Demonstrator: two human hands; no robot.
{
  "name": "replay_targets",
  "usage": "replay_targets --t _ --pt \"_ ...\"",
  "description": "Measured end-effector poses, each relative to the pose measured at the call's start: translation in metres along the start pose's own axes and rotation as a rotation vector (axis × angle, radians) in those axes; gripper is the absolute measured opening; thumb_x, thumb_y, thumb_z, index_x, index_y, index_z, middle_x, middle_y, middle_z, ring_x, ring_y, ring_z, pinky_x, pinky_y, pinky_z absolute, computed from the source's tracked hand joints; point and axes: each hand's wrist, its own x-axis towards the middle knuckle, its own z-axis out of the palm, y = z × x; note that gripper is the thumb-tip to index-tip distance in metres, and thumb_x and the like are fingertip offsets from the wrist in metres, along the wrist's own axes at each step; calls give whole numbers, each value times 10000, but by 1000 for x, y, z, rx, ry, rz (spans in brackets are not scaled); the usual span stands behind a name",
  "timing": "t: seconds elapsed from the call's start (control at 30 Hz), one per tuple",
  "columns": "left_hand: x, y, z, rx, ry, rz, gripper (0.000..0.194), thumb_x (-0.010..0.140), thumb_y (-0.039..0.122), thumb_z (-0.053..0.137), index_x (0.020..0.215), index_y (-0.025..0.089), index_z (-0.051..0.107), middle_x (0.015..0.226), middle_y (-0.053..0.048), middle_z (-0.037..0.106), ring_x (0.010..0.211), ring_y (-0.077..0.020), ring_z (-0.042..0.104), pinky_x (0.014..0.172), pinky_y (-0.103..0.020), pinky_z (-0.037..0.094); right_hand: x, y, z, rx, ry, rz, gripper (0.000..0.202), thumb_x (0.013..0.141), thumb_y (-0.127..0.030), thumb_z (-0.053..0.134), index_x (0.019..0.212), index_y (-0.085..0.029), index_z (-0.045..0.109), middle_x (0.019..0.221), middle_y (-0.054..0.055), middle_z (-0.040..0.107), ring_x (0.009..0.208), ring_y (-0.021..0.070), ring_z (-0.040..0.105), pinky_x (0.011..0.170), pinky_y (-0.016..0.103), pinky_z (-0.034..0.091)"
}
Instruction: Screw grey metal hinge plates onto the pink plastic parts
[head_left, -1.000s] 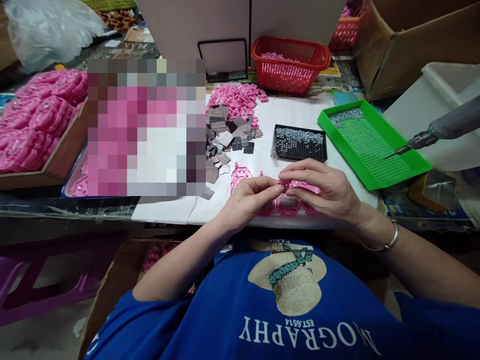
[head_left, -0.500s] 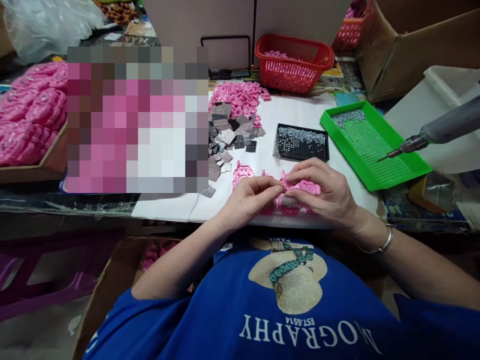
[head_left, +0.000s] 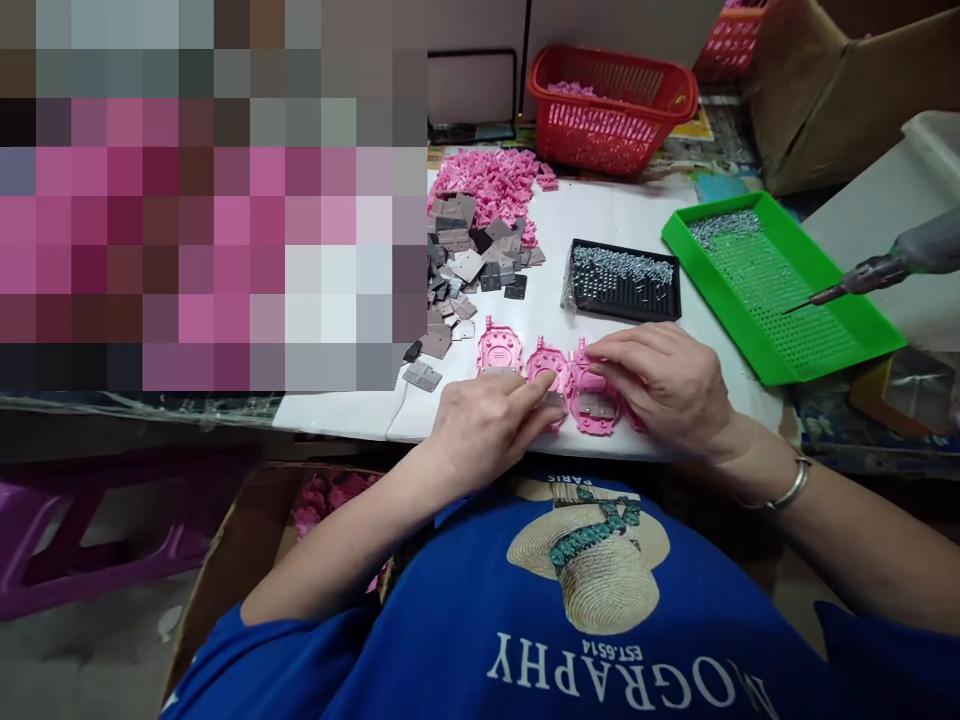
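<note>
Several pink plastic casings (head_left: 499,347) lie in a row along the front of the white work surface, some with a grey metal plate (head_left: 597,405) in the lower half. My left hand (head_left: 484,425) is at the second casing (head_left: 546,366), its fingers curled and gripping that casing near the middle. At the upper part of the third casing (head_left: 595,425), my right hand (head_left: 667,385) has its fingertips pinched together; whatever is between them is hidden. Under the right palm, another pink casing is mostly covered.
Behind the casings are a pile of grey plates (head_left: 465,265), a heap of small pink parts (head_left: 487,185) and a black tray (head_left: 626,312) of screws. On the right, an electric screwdriver (head_left: 892,270) hangs over a green tray (head_left: 780,365). A red basket (head_left: 611,130) stands at the back.
My hands were together over the third casing, fingertips meeting at a small pink part. Now they are apart, the left over the second casing. The camera view has shifted slightly.
</note>
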Motion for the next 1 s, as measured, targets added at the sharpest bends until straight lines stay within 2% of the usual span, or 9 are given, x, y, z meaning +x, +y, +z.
replay_targets --t 0.1,0.23,0.37,0.83,1.0 --pt "-7 0 1 210 -77 53 350 966 450 543 1121 162 669 753 -27 675 656 -166 618 539 -256 353 5 -1 10 -44 10 -17 113 912 -230 630 943 -145 697 859 32 730 804 170 664 770 343 451" --pt "-8 1 7 276 -7 105 315 973 415 548 1084 148 674 702 -8 654 625 -153 600 532 -281 354 10 -2 23 -75 6 -24 121 912 -257 635 901 -163 711 843 8 728 799 165 645 791 350 409" --pt "-8 3 12 288 65 128 309 969 403 562 1056 133 683 679 -5 642 606 -144 582 529 -300 354 13 -1 31 -111 -19 -27 120 908 -259 641 886 -169 717 827 0 725 789 164 628 801 356 392" --pt "-8 2 13 251 77 151 294 961 368 584 1055 106 676 673 -8 633 604 -154 580 528 -318 370 16 0 38 -120 -83 -36 150 919 -246 609 876 -163 727 820 23 713 800 177 563 805 356 388" --pt "-9 1 13 248 74 164 299 963 369 581 1065 102 672 669 -7 626 606 -151 580 522 -315 364 24 -4 35 -182 -177 22 203 903 -232 603 721 -166 665 743 14 660 749 176 525 773 349 353"
